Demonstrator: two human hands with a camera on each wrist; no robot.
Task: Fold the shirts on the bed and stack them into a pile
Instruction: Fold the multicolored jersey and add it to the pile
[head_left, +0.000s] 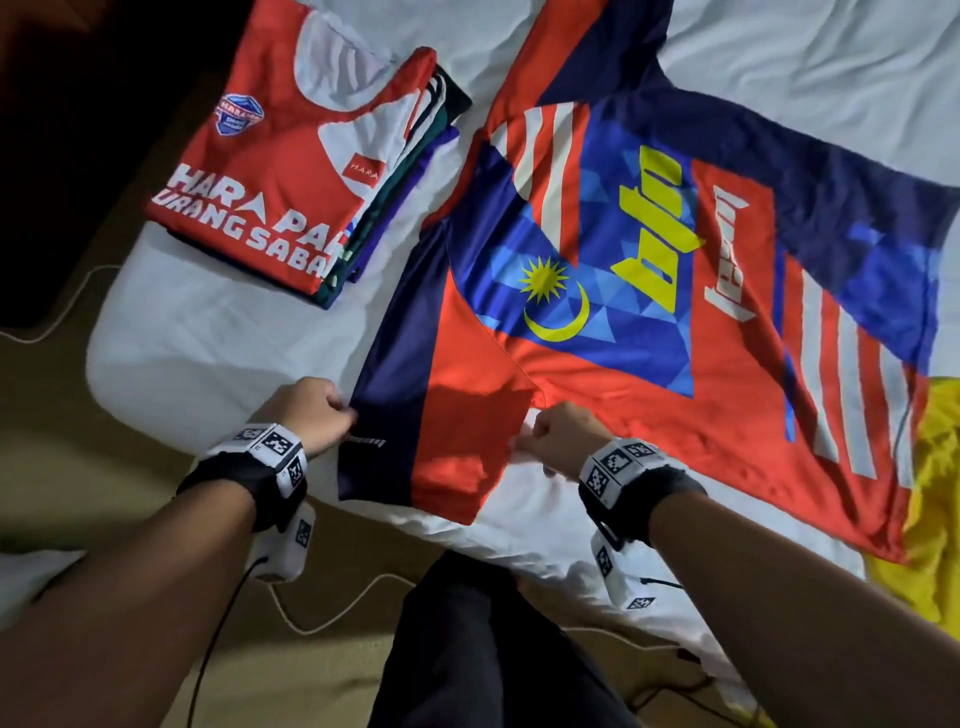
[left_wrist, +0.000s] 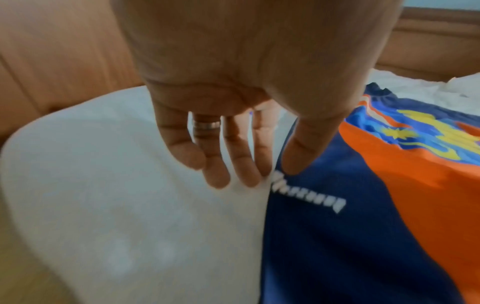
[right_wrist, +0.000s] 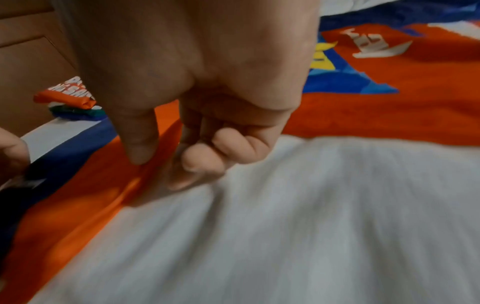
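Note:
A red, blue and navy jersey (head_left: 623, 364) with a yellow star and crescent lies spread flat on the white bed (head_left: 208, 338). Its near sleeve (head_left: 441, 415) points toward me. My left hand (head_left: 348, 415) pinches the sleeve's navy edge; in the left wrist view the thumb (left_wrist: 293, 162) sits on the navy cloth (left_wrist: 324, 236). My right hand (head_left: 524, 441) pinches the sleeve's red edge near the armpit, thumb (right_wrist: 140, 148) on top and fingers curled under. A pile of folded shirts (head_left: 291, 171), a red one uppermost, sits at the far left.
A crumpled yellow garment (head_left: 935, 467) lies partly under the jersey's hem at the right edge. The bed's near edge runs just below my wrists. White and black cables (head_left: 311, 618) trail on the floor by my legs. A wooden surface (left_wrist: 64, 51) stands beyond the bed corner.

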